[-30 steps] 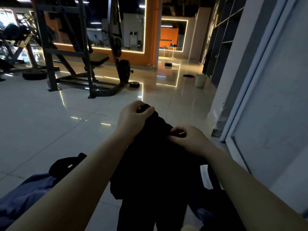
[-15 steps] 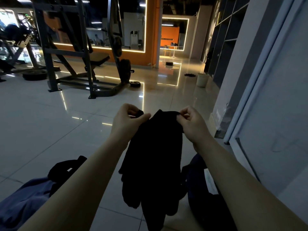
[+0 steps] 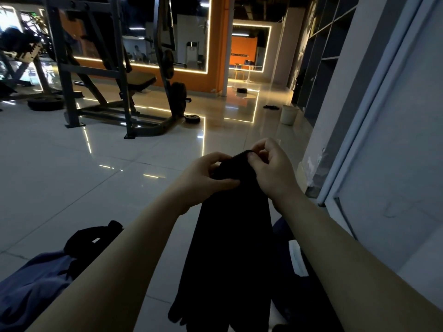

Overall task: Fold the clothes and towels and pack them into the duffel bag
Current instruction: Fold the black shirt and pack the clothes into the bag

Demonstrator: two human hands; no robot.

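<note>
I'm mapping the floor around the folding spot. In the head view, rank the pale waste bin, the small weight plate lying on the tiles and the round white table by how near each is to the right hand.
1. Pale waste bin, right, by the shelving.
2. Small weight plate, on the tiles, left of the right hand; close to the bin's rank.
3. Round white table, in the far orange room.

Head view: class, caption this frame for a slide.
Both hands, left and right, pinch a black garment hanging above the gym floor.
</note>
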